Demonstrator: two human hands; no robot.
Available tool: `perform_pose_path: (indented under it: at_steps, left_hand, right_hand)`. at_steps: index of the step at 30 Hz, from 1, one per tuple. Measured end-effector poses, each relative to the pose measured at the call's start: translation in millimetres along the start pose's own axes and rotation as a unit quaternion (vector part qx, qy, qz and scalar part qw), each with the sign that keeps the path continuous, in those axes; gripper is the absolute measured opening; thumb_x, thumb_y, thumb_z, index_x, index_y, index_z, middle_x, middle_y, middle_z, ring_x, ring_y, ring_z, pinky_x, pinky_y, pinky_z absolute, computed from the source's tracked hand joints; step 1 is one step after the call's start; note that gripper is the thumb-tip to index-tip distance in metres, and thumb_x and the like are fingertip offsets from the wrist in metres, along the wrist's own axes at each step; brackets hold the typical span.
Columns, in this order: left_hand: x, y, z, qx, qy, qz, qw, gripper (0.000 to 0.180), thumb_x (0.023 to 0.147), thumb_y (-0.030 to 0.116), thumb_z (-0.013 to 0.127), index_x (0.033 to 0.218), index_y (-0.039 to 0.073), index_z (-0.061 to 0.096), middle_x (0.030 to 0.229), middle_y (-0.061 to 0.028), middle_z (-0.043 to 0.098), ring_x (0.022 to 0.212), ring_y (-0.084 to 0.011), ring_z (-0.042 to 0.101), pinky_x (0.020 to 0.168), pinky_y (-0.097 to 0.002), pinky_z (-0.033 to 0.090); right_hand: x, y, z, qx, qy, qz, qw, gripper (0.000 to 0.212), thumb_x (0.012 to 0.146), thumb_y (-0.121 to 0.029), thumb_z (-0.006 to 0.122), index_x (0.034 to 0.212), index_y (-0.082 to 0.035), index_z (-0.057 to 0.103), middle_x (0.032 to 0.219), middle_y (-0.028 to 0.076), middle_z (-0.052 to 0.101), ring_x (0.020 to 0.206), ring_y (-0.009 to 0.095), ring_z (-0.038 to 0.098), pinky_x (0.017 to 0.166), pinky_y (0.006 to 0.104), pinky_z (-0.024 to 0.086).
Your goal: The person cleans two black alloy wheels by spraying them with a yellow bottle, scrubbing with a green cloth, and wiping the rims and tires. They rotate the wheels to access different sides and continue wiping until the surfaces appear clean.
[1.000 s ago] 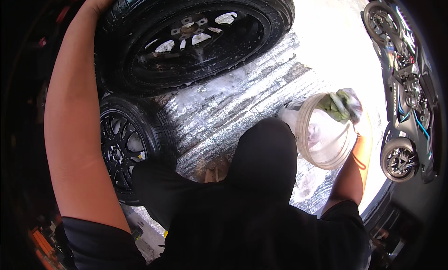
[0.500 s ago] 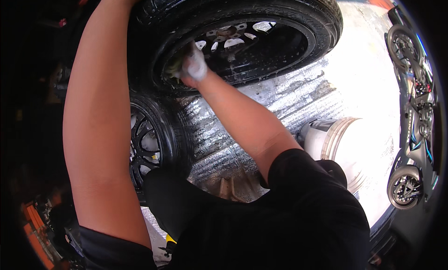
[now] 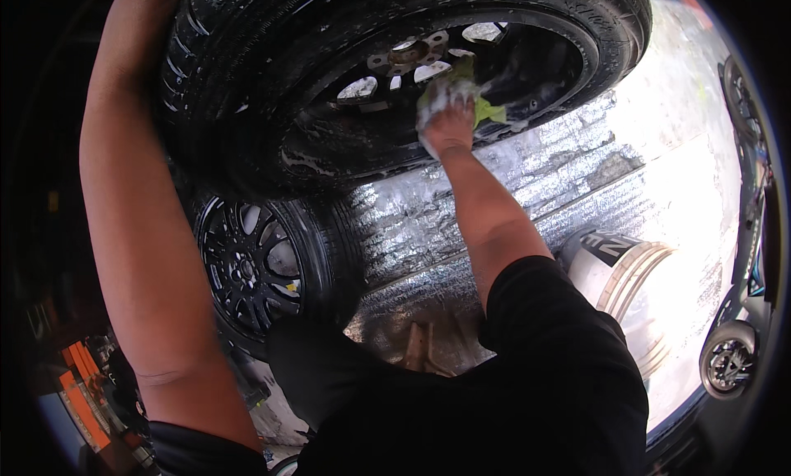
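A large black wheel with its tire point(image 3: 272, 105) fills the upper middle, tilted so that the hollow inside of its rim faces me. Suds and water spots cling to the rubber. My right hand point(image 3: 447, 114), coated in white foam, is inside the rim's lower part, closed around a yellow-green cloth point(image 3: 492, 112) that pokes out beside the fingers. Foam streaks the dark barrel to the right of it. My left hand point(image 3: 152, 2) reaches up along the tire's left side at the top edge; its fingers are out of sight.
A second black multi-spoke wheel point(image 3: 251, 262) stands below left, near my knee. A white bucket point(image 3: 614, 266) is at the right on wet, shiny ground point(image 3: 412, 229). Motorcycles point(image 3: 729, 357) line the far right edge. Orange items point(image 3: 85, 394) lie at the lower left.
My right hand has moved with the cloth from the rim's left side rightward to its lower middle. The wheel appears larger and further left as the view shifted.
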State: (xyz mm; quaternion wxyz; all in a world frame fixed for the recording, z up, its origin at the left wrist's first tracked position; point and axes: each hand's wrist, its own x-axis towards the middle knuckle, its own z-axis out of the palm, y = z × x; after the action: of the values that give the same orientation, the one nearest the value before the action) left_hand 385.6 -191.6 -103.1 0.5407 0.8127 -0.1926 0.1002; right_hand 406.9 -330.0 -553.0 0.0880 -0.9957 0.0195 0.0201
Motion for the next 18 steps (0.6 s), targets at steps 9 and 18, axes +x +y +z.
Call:
perform_pose_path:
  at_steps: [9, 18]
  left_hand:
    - [10.9, -1.8, -18.6, 0.131, 0.011, 0.029, 0.991, 0.055, 0.104, 0.035, 0.061, 0.144, -0.002, 0.059, 0.140, -0.0118, 0.063, 0.124, -0.0195, 0.061, 0.109, -0.0305, 0.044]
    - [8.6, 1.6, -4.1, 0.007, -0.032, 0.006, 0.999, 0.060, 0.103, 0.036, 0.059, 0.150, -0.002, 0.053, 0.147, -0.0147, 0.060, 0.132, -0.0233, 0.059, 0.112, -0.0349, 0.045]
  right_hand:
    - [-13.3, -13.9, -60.8, 0.103, -0.130, -0.226, 0.960, 0.089, 0.092, -0.064, 0.065, 0.160, -0.012, 0.039, 0.167, 0.014, 0.037, 0.158, 0.034, 0.025, 0.130, 0.0491, 0.018]
    - [-20.7, -82.3, 2.6, 0.169, -0.036, 0.065, 0.983, 0.057, 0.107, -0.040, 0.040, 0.162, -0.025, 0.042, 0.173, 0.003, 0.028, 0.162, 0.036, 0.011, 0.129, 0.0607, 0.006]
